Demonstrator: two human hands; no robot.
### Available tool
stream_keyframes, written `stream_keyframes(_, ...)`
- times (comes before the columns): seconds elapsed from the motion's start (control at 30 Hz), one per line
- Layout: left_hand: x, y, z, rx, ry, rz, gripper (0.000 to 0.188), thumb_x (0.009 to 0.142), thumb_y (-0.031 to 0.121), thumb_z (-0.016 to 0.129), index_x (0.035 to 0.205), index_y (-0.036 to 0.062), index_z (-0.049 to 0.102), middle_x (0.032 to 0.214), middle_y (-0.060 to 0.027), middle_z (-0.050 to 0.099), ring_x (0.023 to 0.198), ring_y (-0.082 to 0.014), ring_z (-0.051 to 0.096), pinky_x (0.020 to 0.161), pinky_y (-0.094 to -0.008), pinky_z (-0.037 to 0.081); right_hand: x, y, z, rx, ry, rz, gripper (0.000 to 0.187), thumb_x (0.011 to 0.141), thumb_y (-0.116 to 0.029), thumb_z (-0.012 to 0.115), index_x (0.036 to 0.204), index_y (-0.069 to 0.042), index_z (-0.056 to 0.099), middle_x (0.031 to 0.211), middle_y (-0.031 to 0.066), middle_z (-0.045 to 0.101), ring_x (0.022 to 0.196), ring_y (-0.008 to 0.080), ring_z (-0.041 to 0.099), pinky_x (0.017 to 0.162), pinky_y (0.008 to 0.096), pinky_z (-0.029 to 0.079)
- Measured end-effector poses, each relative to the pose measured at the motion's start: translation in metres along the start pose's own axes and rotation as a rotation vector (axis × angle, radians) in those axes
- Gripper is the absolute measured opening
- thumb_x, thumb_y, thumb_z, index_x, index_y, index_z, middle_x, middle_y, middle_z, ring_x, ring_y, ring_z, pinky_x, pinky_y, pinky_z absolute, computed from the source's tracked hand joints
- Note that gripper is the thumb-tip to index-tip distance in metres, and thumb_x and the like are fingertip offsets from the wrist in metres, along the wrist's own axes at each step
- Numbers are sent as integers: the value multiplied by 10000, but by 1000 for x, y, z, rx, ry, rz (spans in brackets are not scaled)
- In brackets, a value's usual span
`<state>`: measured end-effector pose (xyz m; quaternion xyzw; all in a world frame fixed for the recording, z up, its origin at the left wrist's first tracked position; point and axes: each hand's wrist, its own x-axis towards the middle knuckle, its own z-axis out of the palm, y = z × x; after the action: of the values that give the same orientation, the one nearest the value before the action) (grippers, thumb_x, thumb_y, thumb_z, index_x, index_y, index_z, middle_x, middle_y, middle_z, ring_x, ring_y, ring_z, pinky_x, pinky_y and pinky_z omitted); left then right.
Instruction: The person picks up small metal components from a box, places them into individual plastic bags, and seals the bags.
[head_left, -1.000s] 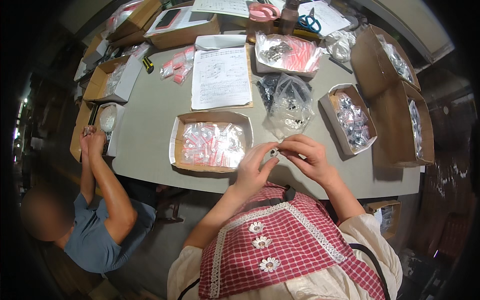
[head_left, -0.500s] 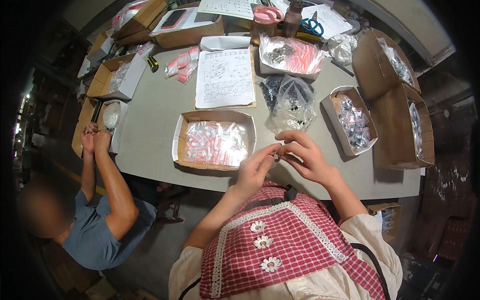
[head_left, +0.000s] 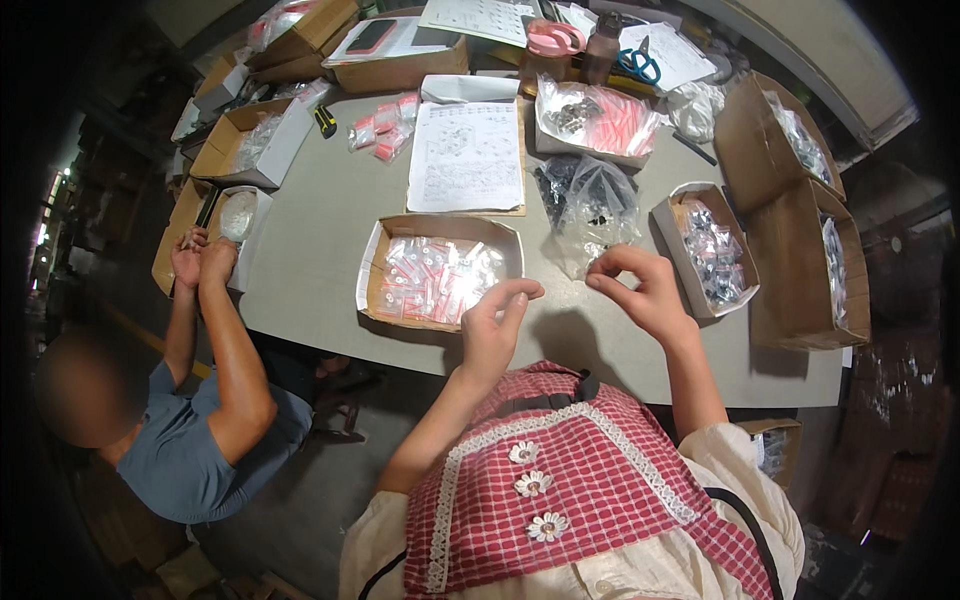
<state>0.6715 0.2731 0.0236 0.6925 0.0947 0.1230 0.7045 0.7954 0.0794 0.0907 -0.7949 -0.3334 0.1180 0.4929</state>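
My left hand point(head_left: 492, 328) is by the near right corner of a cardboard tray point(head_left: 372, 290) of small zip bags point(head_left: 425, 275) with pale ring-like pieces. Its fingers are bent together, and whatever they hold is hidden. Apart from it, my right hand point(head_left: 645, 295) is at the near edge of a clear plastic bag point(head_left: 590, 225) with small black parts. Thumb and forefinger are pinched; anything between them is too small to make out.
Right of the bag stands a white box point(head_left: 666, 235) of bagged dark parts, beside tall cartons point(head_left: 795, 260). A drawing sheet point(head_left: 465, 160) lies behind the tray. Behind the bag is a box of red-edged bags point(head_left: 610, 120). At left, a co-worker point(head_left: 215, 410) handles things in boxes.
My hands were together over a small piece and have now parted. The right has moved right toward the clear bag; the left has moved slightly left. The whole view has shifted a little.
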Motion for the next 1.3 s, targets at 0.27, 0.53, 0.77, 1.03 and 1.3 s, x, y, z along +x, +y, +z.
stream_keyframes(0.27, 10, 28, 8, 21, -167, 138, 159, 944, 67, 620, 1074, -15, 662, 1029, -73, 705, 974, -127, 651, 879, -277, 501, -3, -12, 7, 127, -78, -63, 112, 862, -82, 716, 931, 3, 691, 854, 60, 685, 783, 139, 638, 718, 294, 507)
stream_keyframes(0.53, 7, 24, 17, -19, -108, -10, 115, 912, 76, 679, 987, -8, 657, 889, -67, 723, 829, -115, 682, 738, -245, 523, -8, -16, 14, 392, -188, -69, 359, 859, -44, 675, 1216, -36, 652, 1139, 80, 629, 1042, 158, 592, 882, 309, 486)
stream_keyframes(0.77, 6, 18, 12, -121, -122, -88, 132, 930, 110, 671, 996, -3, 654, 914, -63, 713, 864, -120, 668, 766, -252, 512, -16, -3, 20, 635, -144, 290, 379, 876, -35, 691, 1234, -10, 568, 991, 53, 647, 936, 117, 618, 831, 289, 506)
stream_keyframes(1.03, 9, 26, 10, -88, -89, 13, 102, 940, 82, 649, 995, -4, 650, 895, -23, 681, 821, -66, 601, 733, -209, 468, -20, -14, 23, 286, -46, 89, 319, 873, -35, 693, 1167, -13, 572, 938, 56, 639, 873, 121, 641, 790, 275, 520)
stream_keyframes(1.3, 7, 25, 12, 131, -38, 109, 78, 934, 63, 653, 957, -10, 662, 853, -34, 698, 788, -75, 630, 713, -225, 499, -14, -12, 15, -33, -87, -168, 216, 791, -96, 720, 987, -39, 650, 1197, 123, 592, 1136, 276, 567, 958, 404, 455)
